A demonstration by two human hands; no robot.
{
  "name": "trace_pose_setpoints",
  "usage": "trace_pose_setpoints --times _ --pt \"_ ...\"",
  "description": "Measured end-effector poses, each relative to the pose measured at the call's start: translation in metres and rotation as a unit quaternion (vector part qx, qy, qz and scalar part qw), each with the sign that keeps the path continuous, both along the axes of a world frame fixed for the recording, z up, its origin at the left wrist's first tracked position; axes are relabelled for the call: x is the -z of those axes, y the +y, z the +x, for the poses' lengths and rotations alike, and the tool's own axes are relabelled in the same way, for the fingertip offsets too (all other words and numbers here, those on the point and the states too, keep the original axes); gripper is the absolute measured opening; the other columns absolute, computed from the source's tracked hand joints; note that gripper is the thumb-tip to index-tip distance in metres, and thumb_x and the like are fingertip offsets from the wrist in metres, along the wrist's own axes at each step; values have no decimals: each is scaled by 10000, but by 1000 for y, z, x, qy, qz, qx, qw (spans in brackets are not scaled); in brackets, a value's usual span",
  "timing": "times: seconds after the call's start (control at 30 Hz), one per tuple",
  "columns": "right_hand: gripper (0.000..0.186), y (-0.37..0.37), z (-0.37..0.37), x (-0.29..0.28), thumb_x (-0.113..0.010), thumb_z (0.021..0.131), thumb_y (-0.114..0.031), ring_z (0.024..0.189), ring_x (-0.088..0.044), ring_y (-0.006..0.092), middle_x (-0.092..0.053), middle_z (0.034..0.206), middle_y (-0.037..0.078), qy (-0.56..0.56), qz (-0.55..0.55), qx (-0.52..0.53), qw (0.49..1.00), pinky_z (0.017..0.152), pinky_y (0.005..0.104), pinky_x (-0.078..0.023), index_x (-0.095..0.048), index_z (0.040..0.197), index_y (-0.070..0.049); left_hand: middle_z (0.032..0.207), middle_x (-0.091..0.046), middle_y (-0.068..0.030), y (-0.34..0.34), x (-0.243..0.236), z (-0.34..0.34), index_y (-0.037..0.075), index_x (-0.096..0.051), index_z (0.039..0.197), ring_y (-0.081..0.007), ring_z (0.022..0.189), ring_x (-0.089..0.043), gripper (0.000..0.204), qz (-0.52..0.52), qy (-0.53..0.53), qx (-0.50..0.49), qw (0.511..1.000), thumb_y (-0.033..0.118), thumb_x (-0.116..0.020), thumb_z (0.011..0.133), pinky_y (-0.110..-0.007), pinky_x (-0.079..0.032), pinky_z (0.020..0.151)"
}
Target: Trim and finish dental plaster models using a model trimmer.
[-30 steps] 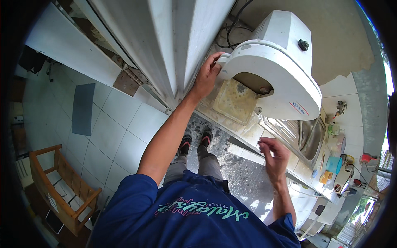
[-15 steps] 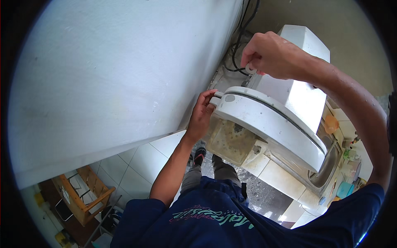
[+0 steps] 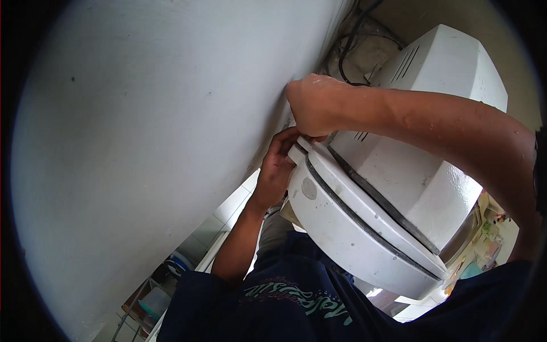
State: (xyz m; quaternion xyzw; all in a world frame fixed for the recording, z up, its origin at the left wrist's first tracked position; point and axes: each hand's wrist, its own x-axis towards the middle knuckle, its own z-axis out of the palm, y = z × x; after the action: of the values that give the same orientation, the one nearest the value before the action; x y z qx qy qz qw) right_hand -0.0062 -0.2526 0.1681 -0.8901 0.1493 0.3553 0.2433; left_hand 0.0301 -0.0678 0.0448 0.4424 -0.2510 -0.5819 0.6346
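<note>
A white machine with a rounded front housing in two halves stands in front of me, a dark seam running between them. At its left end, lugs stick out from both halves. My left hand has its fingers wrapped round these lugs, the thumb side against the front one. Just above, my right hand is closed and bent down at the rear lug. Whatever its fingers hold is hidden behind the hand. My right forearm crosses over the machine's white vented body.
A pale wall rises close on the left. Black cables run behind the machine in the corner. At the lower right are a metal sink and a turquoise container. A rack stands at the lower left.
My right hand, which held a small pale round knob above the machine, has come down and left to the lugs. My left hand stays there. The view has tilted and moved closer.
</note>
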Motion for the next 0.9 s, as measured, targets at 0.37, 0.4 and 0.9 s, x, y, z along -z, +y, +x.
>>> trace_pose_setpoints --times 0.37,0.4,0.9 --pt "141 -7 -11 11 -673 752 -102 683 -689 181 -703 753 111 -4 45 33 998 627 314 -533 -703 848 -4 1353 -453 -130 1 1 4 34 -307 1409 -192 1244 -456 481 14 -14 29 999 149 -497 981 -335 -366 1056" --pt "160 -8 -14 6 -696 752 -124 697 -688 181 -699 762 117 2 29 34 999 627 322 -532 -695 853 1 1352 -457 -130 1 0 5 34 -307 1414 -196 1242 -460 486 -4 -62 39 997 153 -497 982 -336 -364 1058" --pt "525 -9 -213 -125 -883 575 -224 771 -656 212 -622 1014 110 -160 -174 241 941 623 318 -574 -646 1014 -61 1327 -492 -137 2 -6 11 50 -330 1392 -212 1222 -473 438 -31 -44 73 996 75 -436 968 -362 -378 1048"
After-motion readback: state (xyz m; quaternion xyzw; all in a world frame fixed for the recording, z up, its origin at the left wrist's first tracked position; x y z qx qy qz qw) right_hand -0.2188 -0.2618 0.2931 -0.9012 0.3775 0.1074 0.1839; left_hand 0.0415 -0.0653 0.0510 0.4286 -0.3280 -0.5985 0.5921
